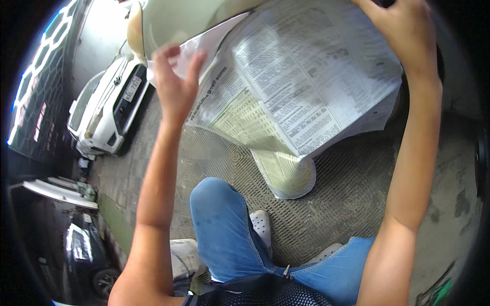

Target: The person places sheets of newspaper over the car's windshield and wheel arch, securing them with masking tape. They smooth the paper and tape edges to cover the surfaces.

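Sheets of printed newspaper (316, 76) hang over the lower part of a pale, glossy car body panel (189, 20). A lower, curled piece of newspaper (288, 176) reaches down to the floor. At the left edge of the covering, my left hand (176, 76) is raised with thumb and fingers apart, slightly blurred, in front of a white sheet. My right hand (403, 30) is at the upper right edge of the newspaper. Its thumb stands away from the fingers, which the top of the view partly cuts off; I make out nothing held in it.
Ribbed grey matting (229, 158) covers the floor under me. A white car (109, 104) stands at the left, a dark car (81, 255) at the lower left. My bent, jeans-clad knee (219, 214) is close below the paper. A pale, crumpled bundle (186, 257) lies beside my left arm.
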Demonstrator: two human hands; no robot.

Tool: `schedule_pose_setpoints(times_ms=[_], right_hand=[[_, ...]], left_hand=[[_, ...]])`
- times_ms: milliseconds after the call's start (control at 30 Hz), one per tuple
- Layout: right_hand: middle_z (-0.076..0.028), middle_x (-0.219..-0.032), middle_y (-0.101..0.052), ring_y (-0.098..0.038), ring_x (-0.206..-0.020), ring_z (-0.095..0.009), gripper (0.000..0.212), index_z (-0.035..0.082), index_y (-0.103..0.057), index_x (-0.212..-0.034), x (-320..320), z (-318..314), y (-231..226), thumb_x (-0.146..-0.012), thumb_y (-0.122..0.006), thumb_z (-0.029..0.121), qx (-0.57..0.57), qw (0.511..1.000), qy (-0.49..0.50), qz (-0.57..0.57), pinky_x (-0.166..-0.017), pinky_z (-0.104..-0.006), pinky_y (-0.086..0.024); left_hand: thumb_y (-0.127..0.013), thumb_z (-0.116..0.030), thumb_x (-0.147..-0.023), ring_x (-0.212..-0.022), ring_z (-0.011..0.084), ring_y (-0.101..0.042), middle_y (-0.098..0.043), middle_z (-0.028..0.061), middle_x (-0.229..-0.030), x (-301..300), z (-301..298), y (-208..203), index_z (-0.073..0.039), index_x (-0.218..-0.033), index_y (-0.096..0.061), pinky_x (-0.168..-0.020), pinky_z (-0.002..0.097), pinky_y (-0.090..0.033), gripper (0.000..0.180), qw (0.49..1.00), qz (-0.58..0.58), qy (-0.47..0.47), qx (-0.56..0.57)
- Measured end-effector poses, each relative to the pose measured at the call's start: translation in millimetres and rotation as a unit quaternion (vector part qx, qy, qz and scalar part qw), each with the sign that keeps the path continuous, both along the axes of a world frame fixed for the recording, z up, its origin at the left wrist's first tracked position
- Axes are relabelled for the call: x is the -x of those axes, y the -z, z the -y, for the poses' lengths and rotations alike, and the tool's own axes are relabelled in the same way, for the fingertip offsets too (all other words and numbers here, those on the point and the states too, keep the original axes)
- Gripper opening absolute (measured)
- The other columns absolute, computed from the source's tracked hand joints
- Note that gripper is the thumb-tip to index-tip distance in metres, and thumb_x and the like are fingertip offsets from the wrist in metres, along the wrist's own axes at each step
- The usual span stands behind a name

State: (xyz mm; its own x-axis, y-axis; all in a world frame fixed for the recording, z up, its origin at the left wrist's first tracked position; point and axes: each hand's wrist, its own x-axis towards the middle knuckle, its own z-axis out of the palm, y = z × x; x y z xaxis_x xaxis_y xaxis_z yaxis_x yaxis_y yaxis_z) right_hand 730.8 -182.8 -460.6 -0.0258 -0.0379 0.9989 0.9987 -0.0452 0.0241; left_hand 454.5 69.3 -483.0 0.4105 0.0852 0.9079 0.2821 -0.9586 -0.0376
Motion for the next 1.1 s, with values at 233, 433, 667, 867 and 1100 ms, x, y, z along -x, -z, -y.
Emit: schedule_pose_setpoints(times_ms=[233,433,667,867,1100], right_hand=[[-0.004,-0.080,-0.063,-0.063,-0.088,-0.023,0.019,0.009,-0.069,-0.080,105.9,-84.9,47.4,-0.070,-0.085,0.008,0.079,0.995,-0.047,0.034,-0.078,-0.0375,-0.048],[0.000,-0.091,-0.059,-0.056,-0.099,-0.023,0.036,0.015,-0.066,-0.082,107.2,-125.8,36.9,-0.058,-0.092,0.018,0.020,0.998,-0.015,0.066,-0.087,-0.0402,-0.040],[0.002,-0.088,-0.058,-0.056,-0.097,-0.021,0.037,0.016,-0.065,-0.081,103.4,-131.8,25.2,-0.057,-0.093,0.021,0.058,0.987,0.072,0.131,-0.087,-0.0393,-0.038],[-0.005,-0.086,-0.061,-0.056,-0.090,-0.023,0.031,0.012,-0.067,-0.084,123.6,-131.2,29.2,-0.064,-0.091,0.018,0.048,0.999,-0.017,0.013,-0.082,-0.0379,-0.042],[-0.026,-0.114,-0.062,-0.066,-0.104,-0.039,0.040,-0.010,-0.054,-0.135,260.1,-143.1,90.0,-0.096,-0.057,0.002,0.139,0.866,-0.245,-0.414,-0.096,-0.0476,-0.054]], left_hand=[[-0.079,-0.028,-0.094,-0.090,0.0260,-0.067,-0.075,0.0108,-0.099,46.6,-27.2,121.8,-0.003,-0.108,-0.070,-0.088,0.0380,-0.050,0.030,0.978,0.046,-0.033,0.201],[-0.077,-0.024,-0.096,-0.085,0.0243,-0.067,-0.075,0.0087,-0.092,43.4,-20.8,119.9,-0.005,-0.098,-0.071,-0.081,0.0379,-0.050,0.019,0.976,0.048,-0.020,0.210],[-0.076,-0.022,-0.096,-0.063,0.0215,-0.069,-0.072,0.0116,-0.074,43.6,-16.5,114.8,-0.002,-0.091,-0.072,-0.062,0.0338,-0.053,0.021,0.964,-0.008,-0.017,0.266],[-0.076,-0.022,-0.096,-0.060,0.0143,-0.069,-0.074,0.0127,-0.072,28.9,-16.4,116.0,0.001,-0.092,-0.074,-0.060,0.0311,-0.053,0.024,0.954,0.017,-0.032,0.299],[-0.068,-0.020,-0.101,-0.073,0.0059,-0.059,-0.070,0.0050,-0.079,37.1,-16.7,122.3,0.001,-0.103,-0.071,-0.067,0.0276,-0.051,0.021,0.933,-0.012,0.010,0.359]])
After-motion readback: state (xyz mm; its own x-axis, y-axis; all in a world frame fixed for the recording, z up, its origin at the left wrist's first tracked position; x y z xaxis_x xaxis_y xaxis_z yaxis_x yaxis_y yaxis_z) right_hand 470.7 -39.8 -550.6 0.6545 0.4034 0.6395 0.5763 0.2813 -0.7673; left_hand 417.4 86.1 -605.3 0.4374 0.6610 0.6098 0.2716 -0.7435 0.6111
